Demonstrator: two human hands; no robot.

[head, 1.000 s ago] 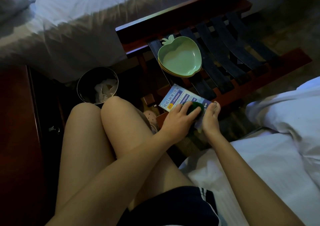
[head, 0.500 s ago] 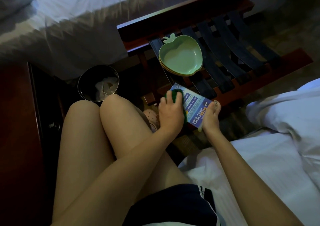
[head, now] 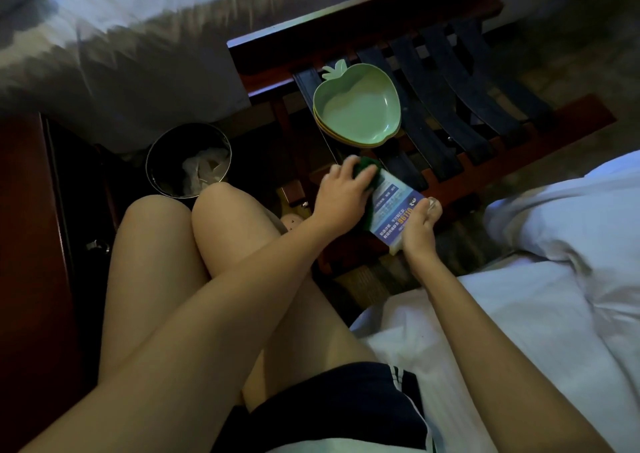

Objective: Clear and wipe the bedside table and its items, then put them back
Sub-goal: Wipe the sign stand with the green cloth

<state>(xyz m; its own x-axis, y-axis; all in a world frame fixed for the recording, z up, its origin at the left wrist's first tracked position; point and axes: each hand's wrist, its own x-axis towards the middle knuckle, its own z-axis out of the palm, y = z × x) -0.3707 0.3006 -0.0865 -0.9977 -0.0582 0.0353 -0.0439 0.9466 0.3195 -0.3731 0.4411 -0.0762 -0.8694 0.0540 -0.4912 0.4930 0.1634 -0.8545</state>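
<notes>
Pinch by its edges the likely light, stiff, slick blue-and-white printed card (head: 394, 206), mid-frame on strapped wooden luggage rack (head: 568, 125), near edge clamped in right grip (head: 420, 225), left grip (head: 341, 192) curled round dark green cloth (head: 365, 170).

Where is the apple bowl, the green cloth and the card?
apple bowl (head: 360, 113), head view, on its pale green inside.
green cloth (head: 367, 167), head view, on its dark top edge.
card (head: 398, 206), head view, on its blue printed face.
</notes>
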